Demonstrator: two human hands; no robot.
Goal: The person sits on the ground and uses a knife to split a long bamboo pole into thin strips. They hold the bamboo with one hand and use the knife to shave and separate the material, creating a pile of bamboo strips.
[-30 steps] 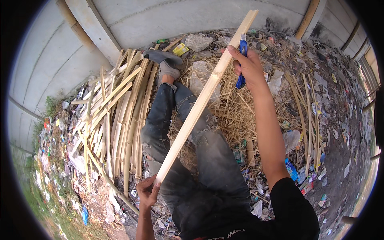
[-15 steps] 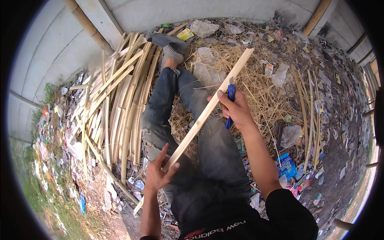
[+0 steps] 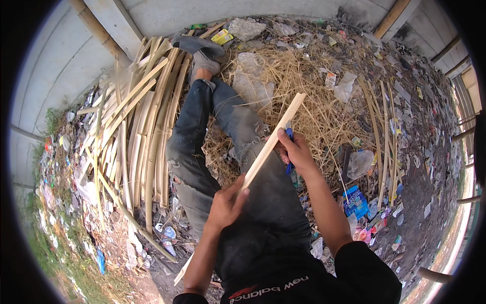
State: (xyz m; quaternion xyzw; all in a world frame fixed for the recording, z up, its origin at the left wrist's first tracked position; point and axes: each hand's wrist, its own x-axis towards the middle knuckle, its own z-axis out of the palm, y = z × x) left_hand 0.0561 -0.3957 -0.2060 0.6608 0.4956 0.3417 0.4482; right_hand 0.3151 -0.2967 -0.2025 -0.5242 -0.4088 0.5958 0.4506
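A pale split bamboo strip [image 3: 273, 142] slants across my lap, its upper end pointing away from me. My left hand [image 3: 226, 206] is closed around its lower part, thumb on top. Farther up, my right hand [image 3: 297, 153] holds a blue-handled utility knife [image 3: 289, 136] against the strip's right side, with the thumb pressing on the bamboo. Fingers hide most of the knife, and its blade is hard to make out. Below my left forearm a pale bamboo end [image 3: 183, 271] shows; whether it belongs to the same strip I cannot tell.
A pile of split bamboo [image 3: 147, 137] lies to the left beside my bent legs [image 3: 190, 157]. Dry straw shavings [image 3: 314, 106] cover the ground ahead. Several thin strips [image 3: 386, 137] lie at the right, near a blue packet [image 3: 356, 202]. Litter is scattered around; a pale wall [image 3: 243, 10] stands behind.
My left hand has moved up and right and closed its fingers round the strip. The strip's upper end and my right hand with the knife have come down toward me.
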